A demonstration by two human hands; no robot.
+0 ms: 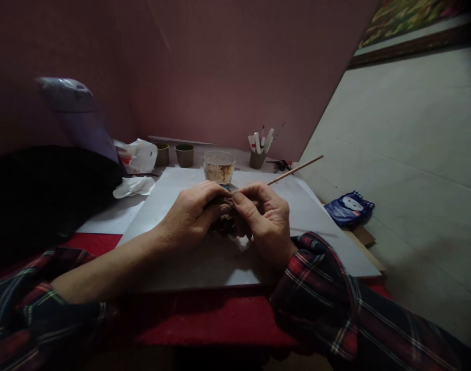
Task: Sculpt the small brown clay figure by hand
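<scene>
My left hand [198, 211] is closed, thumb and fingers pinching a dark brown, clay-like lump [224, 225] over the white board [154, 263]. From the other side my right hand [264, 216] closes on the same lump, its thumb pressed near the left fingertips. A thin wooden stick [297, 169] slants up and right from behind the right hand, seemingly held in its fingers; its near end is hidden. Most of the lump's shape is covered by the fingers and shadow. Just beyond the hands stands a clear glass bowl [219, 167] with brown smears inside.
Two small pots [185, 156] stand at the back, left of the glass. A cup of pens [257, 159] is at the back right. Crumpled white tissue [134, 186] and a dark cloth [46, 190] lie left. A blue packet [349, 208] sits beside the wall.
</scene>
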